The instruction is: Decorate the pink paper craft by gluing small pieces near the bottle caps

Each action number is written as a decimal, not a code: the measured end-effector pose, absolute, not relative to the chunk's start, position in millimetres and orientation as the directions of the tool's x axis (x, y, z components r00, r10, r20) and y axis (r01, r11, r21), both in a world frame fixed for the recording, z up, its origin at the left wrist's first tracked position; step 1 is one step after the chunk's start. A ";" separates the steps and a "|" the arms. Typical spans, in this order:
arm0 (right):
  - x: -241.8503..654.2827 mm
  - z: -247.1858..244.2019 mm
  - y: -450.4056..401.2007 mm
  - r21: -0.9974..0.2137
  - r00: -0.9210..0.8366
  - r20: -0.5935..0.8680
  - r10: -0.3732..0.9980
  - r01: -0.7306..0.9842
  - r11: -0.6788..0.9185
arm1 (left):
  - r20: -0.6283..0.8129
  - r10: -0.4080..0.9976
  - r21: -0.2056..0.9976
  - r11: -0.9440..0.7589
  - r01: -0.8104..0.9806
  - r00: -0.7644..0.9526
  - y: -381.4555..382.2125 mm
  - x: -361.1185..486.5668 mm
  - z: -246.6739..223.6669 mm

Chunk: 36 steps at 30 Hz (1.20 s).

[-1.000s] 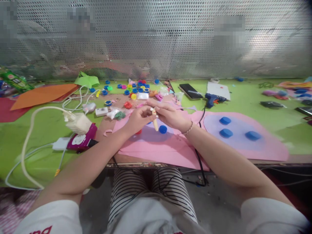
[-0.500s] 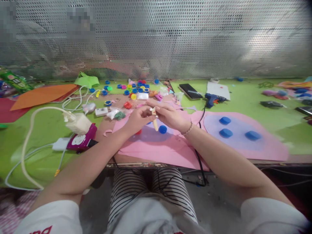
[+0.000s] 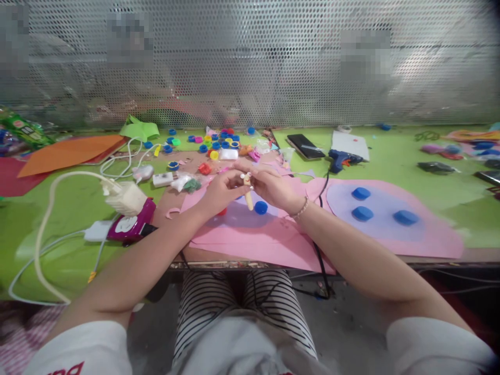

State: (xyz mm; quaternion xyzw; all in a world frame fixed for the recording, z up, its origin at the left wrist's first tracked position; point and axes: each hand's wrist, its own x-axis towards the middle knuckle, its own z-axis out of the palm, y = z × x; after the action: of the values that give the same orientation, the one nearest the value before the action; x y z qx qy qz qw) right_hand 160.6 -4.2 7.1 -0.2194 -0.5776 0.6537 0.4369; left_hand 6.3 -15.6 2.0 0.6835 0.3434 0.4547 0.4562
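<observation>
A small cream-coloured stick-like piece (image 3: 249, 198) with a rounded, detailed top is upright between my two hands. My left hand (image 3: 222, 192) pinches it near its upper part. My right hand (image 3: 275, 188) is curled against its other side, with fingers partly hidden behind it. Beneath them lies pink paper (image 3: 242, 237) with a lilac patch. A blue cap (image 3: 261, 207) sits on the patch just right of the piece's lower end, and a bit of red shows under my left hand. To the right, another pink sheet (image 3: 441, 237) bears three blue caps (image 3: 362, 213).
Behind my hands are several coloured caps (image 3: 225, 145), a black phone (image 3: 305, 146) and a blue glue gun (image 3: 344, 157). A purple power strip (image 3: 130, 224) with cables stands left. A black cord (image 3: 321, 255) runs beside my right forearm. Orange paper (image 3: 72, 152) lies far left.
Both hands stay almost in place around the cream-coloured piece. Its top shows slightly more clearly as the fingers of my right hand have shifted a little.
</observation>
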 end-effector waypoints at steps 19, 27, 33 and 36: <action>169.9 4.5 8.0 -0.872 -0.488 0.425 0.762 0.003 0.489 | 0.094 0.905 0.977 -0.004 -0.212 0.415 -4.7 0.2 -4.8; 169.0 3.3 10.7 -0.822 -0.451 0.451 0.770 0.127 0.556 | 0.059 0.904 0.963 0.061 -0.264 0.423 -4.2 0.5 -6.7; 169.1 4.9 9.1 -0.878 -0.490 0.394 0.777 0.049 0.476 | 0.062 0.920 0.968 0.039 -0.246 0.387 -2.9 1.2 -7.9; 168.5 5.6 7.3 -0.912 -0.565 0.320 0.761 0.035 0.409 | 0.134 0.952 0.978 -0.083 -0.189 0.275 0.7 -0.4 -10.3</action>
State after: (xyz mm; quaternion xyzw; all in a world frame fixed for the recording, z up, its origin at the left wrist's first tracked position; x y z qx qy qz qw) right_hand 168.5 7.3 5.6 -0.2664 -0.7471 0.4737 0.3828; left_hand -0.4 0.7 -10.3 0.5478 0.3483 0.4913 0.5807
